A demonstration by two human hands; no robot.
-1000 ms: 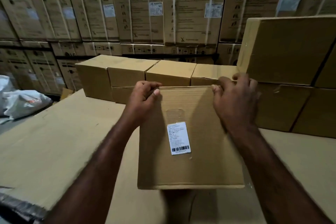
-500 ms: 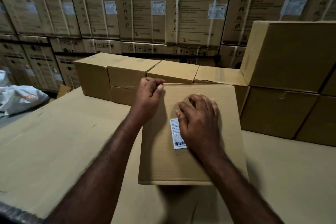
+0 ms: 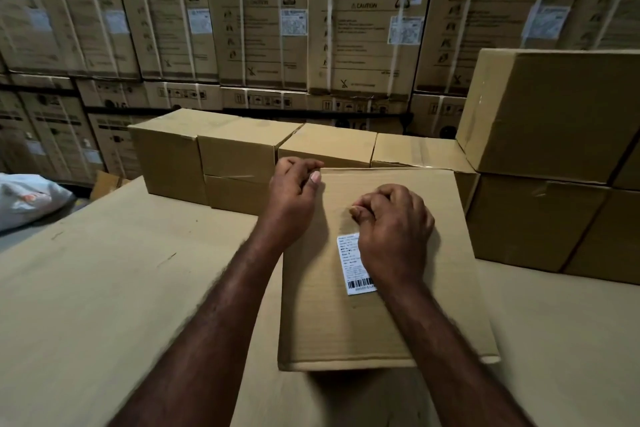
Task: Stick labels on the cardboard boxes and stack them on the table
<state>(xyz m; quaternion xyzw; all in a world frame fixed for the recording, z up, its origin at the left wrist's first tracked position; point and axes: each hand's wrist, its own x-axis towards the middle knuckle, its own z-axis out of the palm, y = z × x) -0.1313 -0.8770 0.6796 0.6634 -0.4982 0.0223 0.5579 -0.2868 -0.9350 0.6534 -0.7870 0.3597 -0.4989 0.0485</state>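
Note:
A brown cardboard box lies on the cardboard-covered table in front of me. A white barcode label is stuck on its top face. My left hand grips the box's far left corner, thumb on top and fingers curled over the far edge. My right hand rests on the top face with its fingers curled under, covering the right side of the label and holding nothing.
A row of small cardboard boxes stands just behind the labelled box. Larger boxes are stacked at the right. Tall washing machine cartons form a wall at the back. A white plastic bag lies at the left.
My right hand left the box's far right corner, came onto the label, and its flat fingers have now curled. My left hand has kept its grip on the corner.

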